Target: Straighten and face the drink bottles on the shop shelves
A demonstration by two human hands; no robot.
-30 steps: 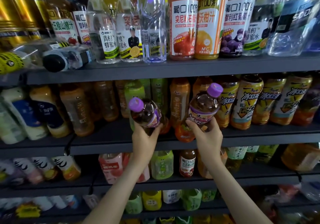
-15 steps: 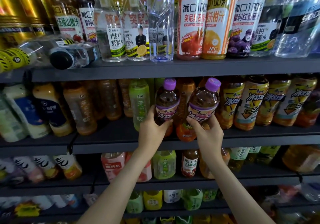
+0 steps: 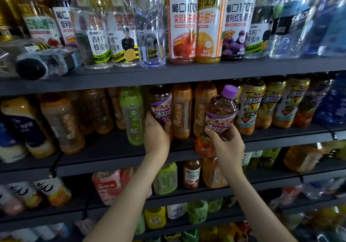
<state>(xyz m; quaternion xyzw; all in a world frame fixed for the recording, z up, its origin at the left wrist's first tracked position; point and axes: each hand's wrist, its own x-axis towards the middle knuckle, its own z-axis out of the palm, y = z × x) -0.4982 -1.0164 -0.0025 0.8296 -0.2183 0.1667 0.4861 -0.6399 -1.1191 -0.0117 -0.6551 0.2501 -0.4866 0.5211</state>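
Two dark tea bottles with purple labels are at the middle shelf (image 3: 116, 153). My left hand (image 3: 156, 135) grips the left purple-label bottle (image 3: 161, 104), which stands upright and set back among the orange bottles, its cap hidden under the shelf above. My right hand (image 3: 227, 144) holds the right purple-capped bottle (image 3: 221, 110) by its lower body, in front of the row and tilted slightly to the right. A green tea bottle (image 3: 132, 116) stands just left of my left hand.
Yellow-label iced tea bottles (image 3: 250, 106) fill the shelf to the right, orange bottles (image 3: 182, 110) stand between my hands. On the top shelf (image 3: 187, 73) tall juice bottles stand and a black-capped bottle (image 3: 43, 65) lies on its side at the left. Lower shelves hold more drinks.
My left hand has pushed its purple-label bottle upright and deeper into the row. The right bottle has barely moved. The camera has come closer to the shelf.
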